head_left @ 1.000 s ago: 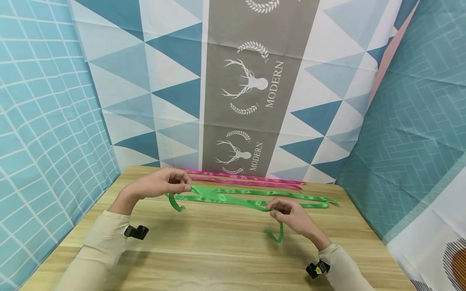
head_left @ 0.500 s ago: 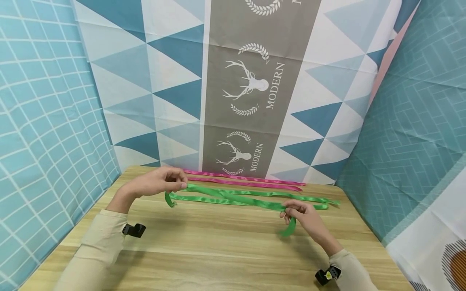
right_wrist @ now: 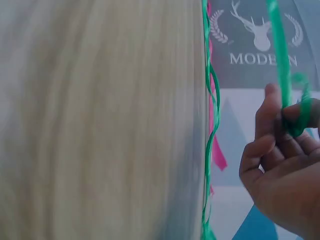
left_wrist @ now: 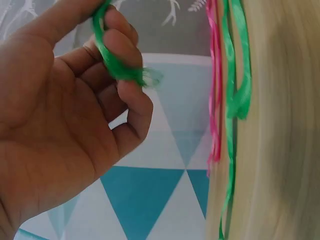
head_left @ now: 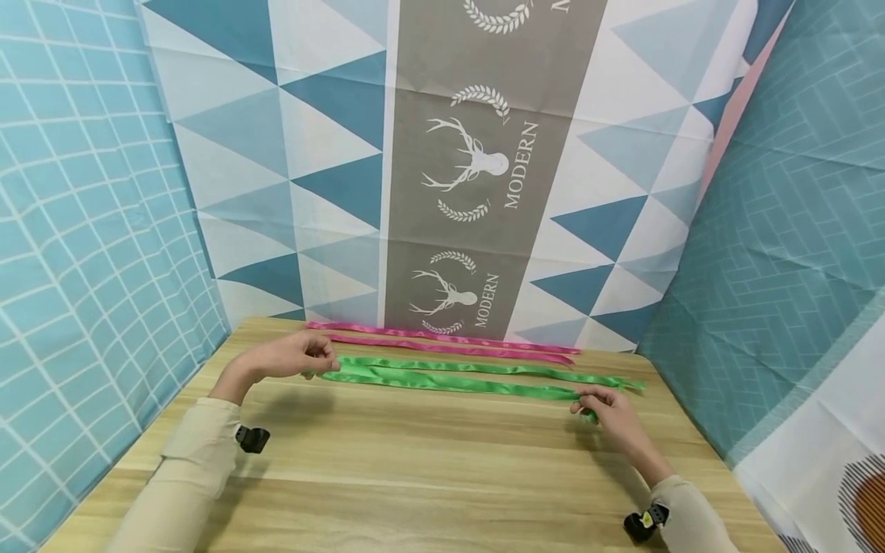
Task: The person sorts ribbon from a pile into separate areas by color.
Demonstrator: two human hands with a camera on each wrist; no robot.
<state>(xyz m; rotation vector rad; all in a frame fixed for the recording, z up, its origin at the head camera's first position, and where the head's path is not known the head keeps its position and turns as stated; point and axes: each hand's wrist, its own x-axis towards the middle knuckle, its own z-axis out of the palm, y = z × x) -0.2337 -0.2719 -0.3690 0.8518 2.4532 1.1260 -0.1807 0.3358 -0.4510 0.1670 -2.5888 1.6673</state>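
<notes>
A shiny green ribbon (right_wrist: 281, 50) stretches between my two hands, above the table. My left hand (head_left: 290, 355) pinches it near its left end; in the left wrist view the frayed tail (left_wrist: 122, 70) runs across the fingers. At the other end, my right hand (head_left: 618, 422) pinches the ribbon between thumb and fingers, and a short tail (right_wrist: 304, 107) curls by the thumb. Just behind the held ribbon, more green ribbon (head_left: 512, 369) lies lengthwise on the table. In the head view the held ribbon partly overlaps the lying green lengths.
Two strips of pink ribbon (head_left: 456, 349) lie across the back of the wooden table (head_left: 415, 476), close to the patterned back cloth (head_left: 449, 192). Blue tiled cloth (head_left: 83, 230) hangs on the left and a teal cloth (head_left: 788, 230) on the right.
My right hand has moved rightward and my left hand slightly left and down. The green ribbon between them now runs longer and more level, nearly in line with the lying strips.
</notes>
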